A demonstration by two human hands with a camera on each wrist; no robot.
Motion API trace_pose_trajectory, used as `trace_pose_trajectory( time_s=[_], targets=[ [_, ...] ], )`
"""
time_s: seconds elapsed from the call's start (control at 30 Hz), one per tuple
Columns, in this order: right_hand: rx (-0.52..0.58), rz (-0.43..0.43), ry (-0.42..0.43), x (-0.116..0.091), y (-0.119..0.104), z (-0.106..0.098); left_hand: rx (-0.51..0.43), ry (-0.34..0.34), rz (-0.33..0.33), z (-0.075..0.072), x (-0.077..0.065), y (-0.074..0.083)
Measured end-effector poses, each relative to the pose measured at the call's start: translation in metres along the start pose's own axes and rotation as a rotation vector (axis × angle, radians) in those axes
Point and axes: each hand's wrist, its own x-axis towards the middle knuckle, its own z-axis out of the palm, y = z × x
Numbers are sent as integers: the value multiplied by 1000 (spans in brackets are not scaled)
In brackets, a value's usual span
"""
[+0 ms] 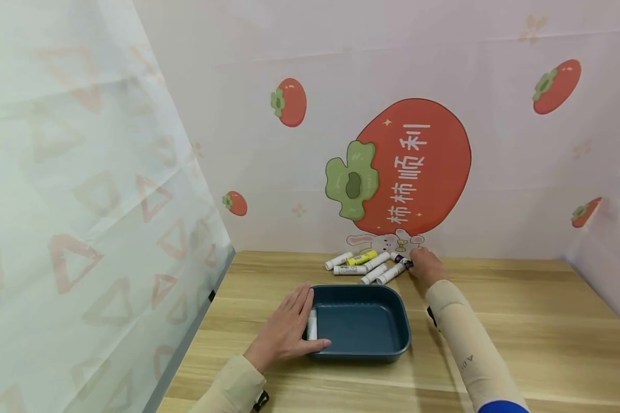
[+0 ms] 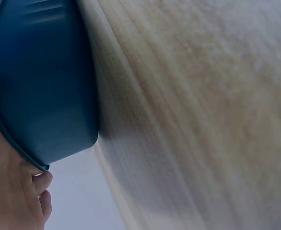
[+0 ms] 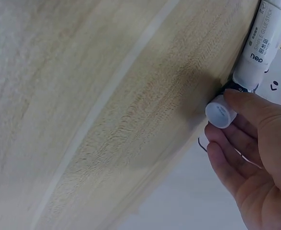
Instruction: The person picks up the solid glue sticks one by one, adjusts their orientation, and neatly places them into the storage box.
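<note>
Onlooker notes L hand flat over L rim of blue bin, prob. steadying it — one white stick inside — and R hand pinching dark glue stick beyond, beside other sticks, prob. to single it out.

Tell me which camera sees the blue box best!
The head view, because you see into the blue box. The left wrist view shows part of its outside; the right wrist view, none of it.

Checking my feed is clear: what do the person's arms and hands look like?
The left hand and right hand are bare. Left sleeve and right sleeve are beige, the latter with a small dark marking and blue section. Something black shows by each wrist.
</note>
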Motion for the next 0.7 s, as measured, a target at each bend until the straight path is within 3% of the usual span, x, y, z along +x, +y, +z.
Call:
trace_pose_trajectory(
  time_s=[0.3, 0.7],
  targets=[
    [-31, -29, 53, -6, 4, -7, -18, 11, -3, -1, 1, 1],
    [28, -30, 107, -22, 1, -28, -14, 10, 0, 0, 0, 1]
  ],
)
